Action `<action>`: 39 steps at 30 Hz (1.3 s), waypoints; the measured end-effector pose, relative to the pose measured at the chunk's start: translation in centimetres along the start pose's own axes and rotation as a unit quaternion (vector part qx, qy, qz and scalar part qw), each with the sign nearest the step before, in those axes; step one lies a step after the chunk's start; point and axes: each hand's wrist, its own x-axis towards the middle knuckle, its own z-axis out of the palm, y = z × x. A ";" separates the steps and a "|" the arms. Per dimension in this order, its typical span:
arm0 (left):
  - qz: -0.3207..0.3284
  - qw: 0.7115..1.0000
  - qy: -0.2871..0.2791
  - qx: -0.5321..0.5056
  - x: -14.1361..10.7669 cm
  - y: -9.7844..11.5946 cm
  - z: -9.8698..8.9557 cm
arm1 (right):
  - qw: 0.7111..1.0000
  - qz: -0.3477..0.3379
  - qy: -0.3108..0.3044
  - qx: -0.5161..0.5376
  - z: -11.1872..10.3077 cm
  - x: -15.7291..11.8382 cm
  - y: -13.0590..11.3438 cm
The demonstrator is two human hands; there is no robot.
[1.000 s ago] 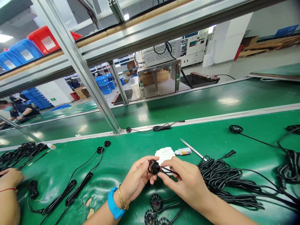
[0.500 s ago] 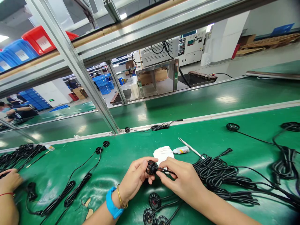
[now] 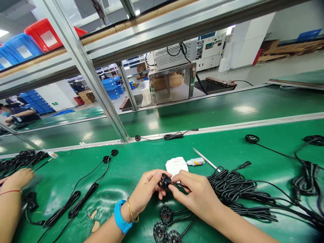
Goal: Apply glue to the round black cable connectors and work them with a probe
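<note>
My left hand pinches a small round black cable head with a slotted rim. Close on its right, my right hand grips the black cable just behind that head. Below my hands, several similar round heads lie on the green bench with their cables running right. Just beyond my fingers are a folded white cloth and a small white bottle with a narrow tip. Metal tweezers rest beside the bottle.
Bundled black cables cover the bench to my right. More coiled cables lie to the left, near a co-worker's hand. An aluminium post rises at the bench's back edge, carrying a shelf with red and blue bins.
My hands keep nearly the same hold, with the cable head turned slightly. At the left, the co-worker's hand has moved up and to the right. The view has shifted a little.
</note>
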 end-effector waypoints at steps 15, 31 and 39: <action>-0.030 0.999 0.018 -0.009 0.1 -0.4 0.8 | 0.981 -0.141 0.016 -0.134 -0.8 0.6 0.4; -0.024 0.988 -0.057 -0.141 -0.2 0.8 0.0 | 0.996 -0.008 -0.010 0.088 -1.9 0.7 -0.9; -0.048 0.990 -0.058 -0.122 -0.3 0.9 0.2 | 0.992 -0.068 0.026 0.099 -1.6 0.8 -1.5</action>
